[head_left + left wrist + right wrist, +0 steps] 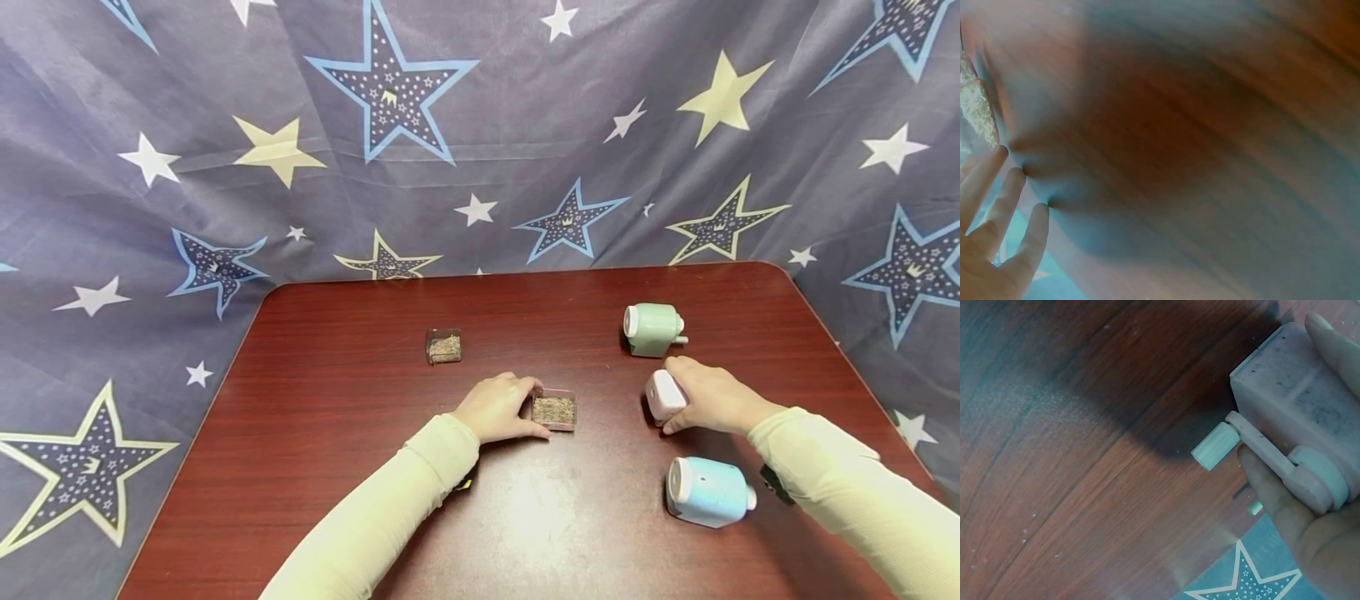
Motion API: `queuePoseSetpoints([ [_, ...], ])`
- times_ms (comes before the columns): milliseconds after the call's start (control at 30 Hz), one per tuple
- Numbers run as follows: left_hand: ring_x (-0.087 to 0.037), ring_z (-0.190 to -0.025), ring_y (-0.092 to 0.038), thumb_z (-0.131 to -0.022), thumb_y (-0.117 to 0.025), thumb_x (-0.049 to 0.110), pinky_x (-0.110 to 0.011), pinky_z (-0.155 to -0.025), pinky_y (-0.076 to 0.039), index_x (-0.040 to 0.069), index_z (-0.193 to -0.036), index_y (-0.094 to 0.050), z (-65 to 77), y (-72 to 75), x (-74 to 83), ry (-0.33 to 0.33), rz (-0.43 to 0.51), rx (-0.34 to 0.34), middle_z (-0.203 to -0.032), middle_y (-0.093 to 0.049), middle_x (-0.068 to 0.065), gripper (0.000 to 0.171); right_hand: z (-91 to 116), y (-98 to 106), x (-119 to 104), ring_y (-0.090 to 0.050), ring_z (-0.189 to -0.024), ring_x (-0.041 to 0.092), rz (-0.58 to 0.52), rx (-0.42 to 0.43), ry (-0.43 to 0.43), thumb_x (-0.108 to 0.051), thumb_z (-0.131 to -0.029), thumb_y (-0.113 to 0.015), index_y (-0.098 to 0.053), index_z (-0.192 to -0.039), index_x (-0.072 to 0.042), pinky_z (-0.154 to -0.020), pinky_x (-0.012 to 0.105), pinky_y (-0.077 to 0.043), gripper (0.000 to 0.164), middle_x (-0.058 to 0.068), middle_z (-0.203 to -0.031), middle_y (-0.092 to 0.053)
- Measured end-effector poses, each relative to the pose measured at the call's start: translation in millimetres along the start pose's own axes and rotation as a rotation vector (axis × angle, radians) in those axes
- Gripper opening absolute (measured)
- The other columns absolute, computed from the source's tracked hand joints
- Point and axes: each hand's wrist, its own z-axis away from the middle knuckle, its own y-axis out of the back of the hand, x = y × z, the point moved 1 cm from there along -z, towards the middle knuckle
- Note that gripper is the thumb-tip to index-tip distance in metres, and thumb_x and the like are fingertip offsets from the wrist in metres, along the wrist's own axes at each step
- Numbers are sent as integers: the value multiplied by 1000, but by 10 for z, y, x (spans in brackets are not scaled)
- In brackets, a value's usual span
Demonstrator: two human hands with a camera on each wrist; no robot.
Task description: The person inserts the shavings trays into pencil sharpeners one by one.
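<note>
My left hand (498, 408) holds the left end of a small clear drawer (555, 428) between thumb and forefinger. Tan pencil shavings (553, 408) fill this drawer. In the left wrist view, other fingers of the left hand (997, 237) are spread near the tabletop, and shavings (979, 112) show at the left edge. My right hand (712, 396) grips a pink pencil sharpener (664, 397) on the table's right side. Its crank with a pale knob (1216, 445) sticks out past the fingers in the right wrist view; the palm hides part of the body.
A second clear drawer (447, 360) of shavings lies farther back, left of centre. Behind the right hand stands a green pencil sharpener (654, 329); a blue one (708, 492) lies nearer, beside the right forearm. Star-patterned cloth (420, 217) hangs behind the brown table (330, 400).
</note>
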Motion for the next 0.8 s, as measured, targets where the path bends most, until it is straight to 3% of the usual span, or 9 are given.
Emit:
queuePoseSetpoints([
  [800,-15,-101,-63,-72,-71,66,-33,-84,-52,17,-124,-68,-309,-115,319,-56,-41,10,-110,-73,7,72,-11,-12,15,-55,-76,20,8,0,-1,-37,-53,-93,-53,-99,-5,-66,48,-50,70,4,-89,-55],
])
